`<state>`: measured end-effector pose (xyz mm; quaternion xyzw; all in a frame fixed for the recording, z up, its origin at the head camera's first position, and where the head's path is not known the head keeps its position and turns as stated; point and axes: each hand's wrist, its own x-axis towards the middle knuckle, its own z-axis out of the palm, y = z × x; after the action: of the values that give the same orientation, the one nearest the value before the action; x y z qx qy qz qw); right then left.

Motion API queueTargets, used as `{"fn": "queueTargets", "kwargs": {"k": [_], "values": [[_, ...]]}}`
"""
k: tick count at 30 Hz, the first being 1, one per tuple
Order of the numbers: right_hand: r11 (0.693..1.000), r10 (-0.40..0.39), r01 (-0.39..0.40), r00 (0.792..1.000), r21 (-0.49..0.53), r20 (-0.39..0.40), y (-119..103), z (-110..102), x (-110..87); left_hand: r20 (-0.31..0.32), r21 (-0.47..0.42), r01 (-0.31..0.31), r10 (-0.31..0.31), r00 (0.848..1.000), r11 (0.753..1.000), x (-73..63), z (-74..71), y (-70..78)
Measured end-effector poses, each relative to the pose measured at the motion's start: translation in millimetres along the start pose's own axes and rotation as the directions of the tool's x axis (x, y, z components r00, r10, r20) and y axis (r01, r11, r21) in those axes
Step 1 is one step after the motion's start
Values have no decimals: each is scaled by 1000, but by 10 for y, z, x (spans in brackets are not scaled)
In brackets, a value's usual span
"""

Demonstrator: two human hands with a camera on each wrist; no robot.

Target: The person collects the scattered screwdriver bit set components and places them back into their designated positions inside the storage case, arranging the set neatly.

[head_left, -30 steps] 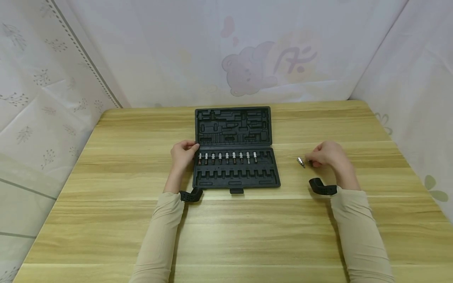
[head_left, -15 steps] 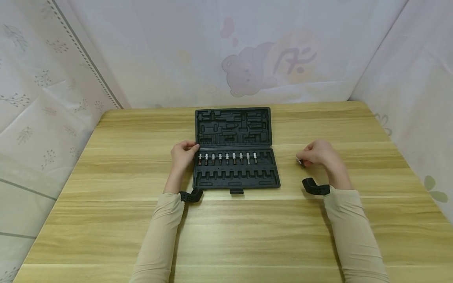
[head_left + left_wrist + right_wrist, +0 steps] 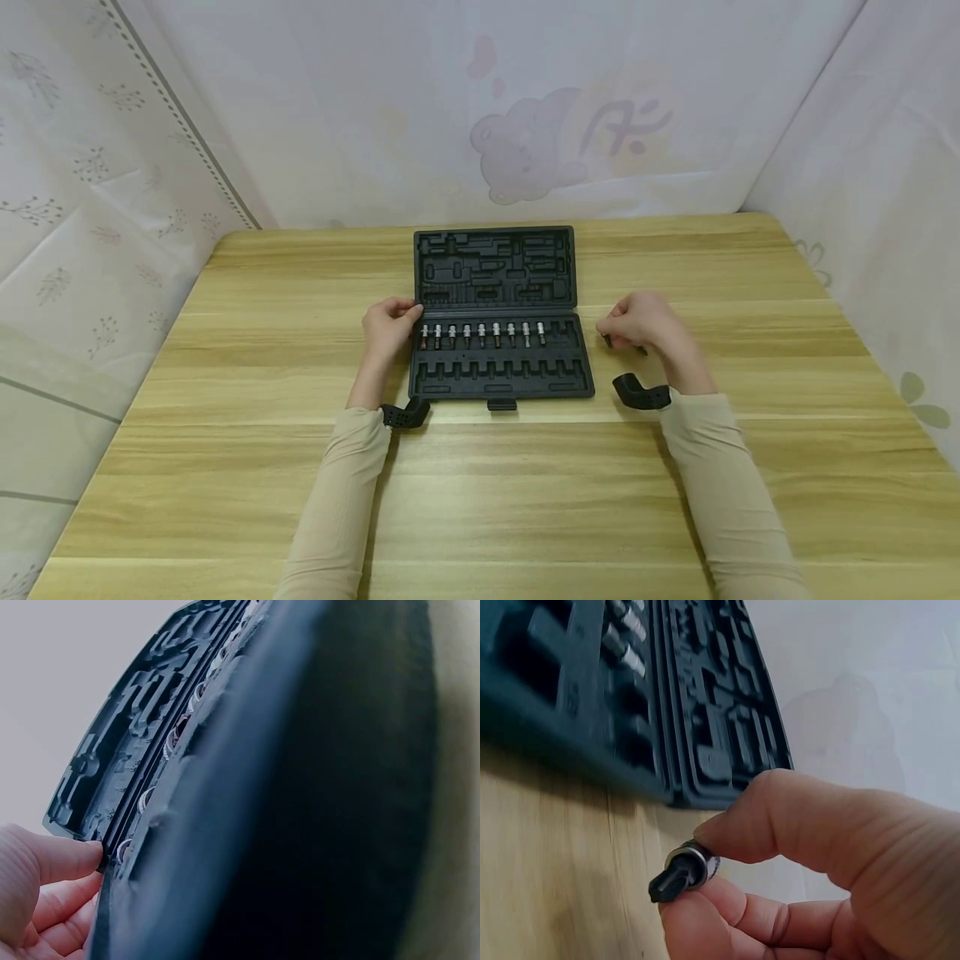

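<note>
My right hand [image 3: 648,321] pinches a bit socket [image 3: 694,866] between thumb and fingers, just right of the case. In the right wrist view its dark cross-shaped tip points away from the fingers. A second bit socket [image 3: 642,351] lies on the table, mostly hidden under that hand. At the hinge on the case's left side, my left hand [image 3: 386,327] grips the edge with thumb and fingers. The black case [image 3: 498,357] lies open, several bit sockets [image 3: 496,336] standing in a row in its upper slots. Bare slots show at that row's right end and along the lower row.
The case's lid [image 3: 486,291] lies folded back on the wooden table [image 3: 495,500], towards the rear. A latch [image 3: 502,405] sticks out at the case's front. Patterned curtains [image 3: 360,125] hang behind and beside the table.
My right hand has moved left over the loose bit socket on the table, carrying the held one towards the case. My left hand has stayed on the case's edge.
</note>
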<state>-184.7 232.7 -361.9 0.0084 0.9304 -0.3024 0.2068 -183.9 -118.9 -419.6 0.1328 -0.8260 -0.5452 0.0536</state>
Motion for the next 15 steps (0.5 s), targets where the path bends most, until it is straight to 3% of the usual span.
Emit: {"fn": "queueTargets", "kwargs": {"k": [15], "values": [[1000,-19,19,1000,24,14,-280,162,116,1,7,-8,8,1000,1000,1,0,-6]]}}
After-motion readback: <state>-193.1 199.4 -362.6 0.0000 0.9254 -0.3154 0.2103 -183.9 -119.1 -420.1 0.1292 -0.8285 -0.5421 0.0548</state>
